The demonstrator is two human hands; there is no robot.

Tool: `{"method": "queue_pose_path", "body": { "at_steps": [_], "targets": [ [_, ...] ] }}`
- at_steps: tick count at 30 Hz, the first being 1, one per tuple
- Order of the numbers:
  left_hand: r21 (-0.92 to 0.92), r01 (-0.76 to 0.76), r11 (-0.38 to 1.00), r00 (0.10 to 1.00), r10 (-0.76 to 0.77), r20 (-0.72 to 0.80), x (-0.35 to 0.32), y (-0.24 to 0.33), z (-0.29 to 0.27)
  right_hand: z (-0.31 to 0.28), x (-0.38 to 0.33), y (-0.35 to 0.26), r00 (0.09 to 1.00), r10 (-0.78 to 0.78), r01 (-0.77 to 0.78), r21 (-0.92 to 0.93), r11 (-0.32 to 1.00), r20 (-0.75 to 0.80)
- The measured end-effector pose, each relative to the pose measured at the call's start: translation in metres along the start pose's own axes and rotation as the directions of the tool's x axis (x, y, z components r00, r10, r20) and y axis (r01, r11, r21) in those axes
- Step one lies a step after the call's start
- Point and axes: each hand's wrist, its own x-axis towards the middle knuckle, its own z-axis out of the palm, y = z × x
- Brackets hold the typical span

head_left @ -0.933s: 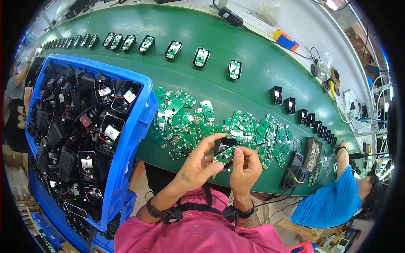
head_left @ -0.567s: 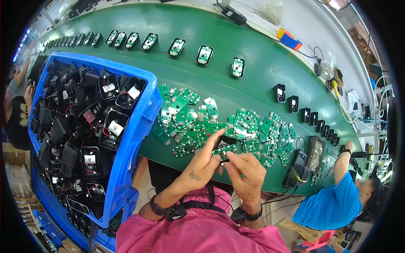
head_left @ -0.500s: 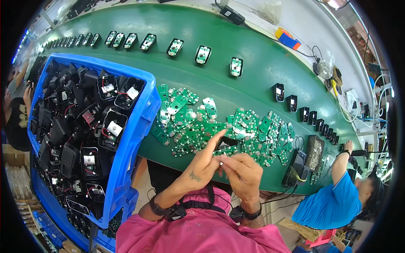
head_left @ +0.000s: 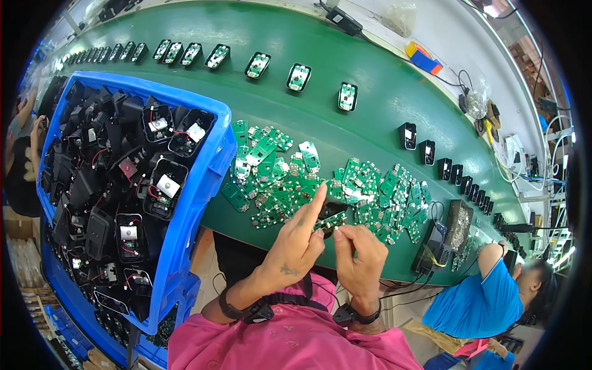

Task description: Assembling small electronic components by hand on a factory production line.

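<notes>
green belt | both hands' grip unchanged on circuit board

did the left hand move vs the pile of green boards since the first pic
Yes. The left hand has stretched its forefinger up toward the pile of green circuit boards.

We had a long green bench curving across. On it sat a heap of small green circuit boards, a row of black housings with boards fitted along the far side, more black housings trailing right, and a blue crate overhanging its near edge.
</notes>
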Motion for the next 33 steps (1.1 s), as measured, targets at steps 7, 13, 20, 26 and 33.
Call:
{"method": "queue_pose_path", "body": {
  "at_steps": [7, 13, 20, 26, 33],
  "targets": [
    [0.159, -0.241, 0.957, 0.971, 0.237, 0.047, 0.002, 0.011, -0.012, -0.026, 0.021, -0.005, 0.940, 0.134, -0.192, 0.164, 0.967, 0.314],
    [0.221, -0.280, 0.934, 0.960, 0.272, 0.069, 0.002, 0.016, -0.013, -0.028, 0.024, -0.004, 0.926, 0.123, -0.194, 0.171, 0.966, 0.356],
    [0.259, -0.277, 0.925, 0.960, 0.258, 0.105, 0.002, 0.013, -0.010, -0.030, 0.024, 0.000, 0.910, 0.123, -0.206, 0.175, 0.963, 0.395],
    [0.229, -0.252, 0.940, 0.966, 0.228, 0.124, 0.003, 0.014, -0.010, -0.030, 0.025, -0.001, 0.910, 0.173, -0.254, 0.177, 0.951, 0.377],
    [0.266, -0.266, 0.927, 0.962, 0.239, 0.132, 0.004, 0.012, -0.008, -0.030, 0.025, 0.005, 0.904, 0.173, -0.252, 0.159, 0.955, 0.391]
  ]
}}
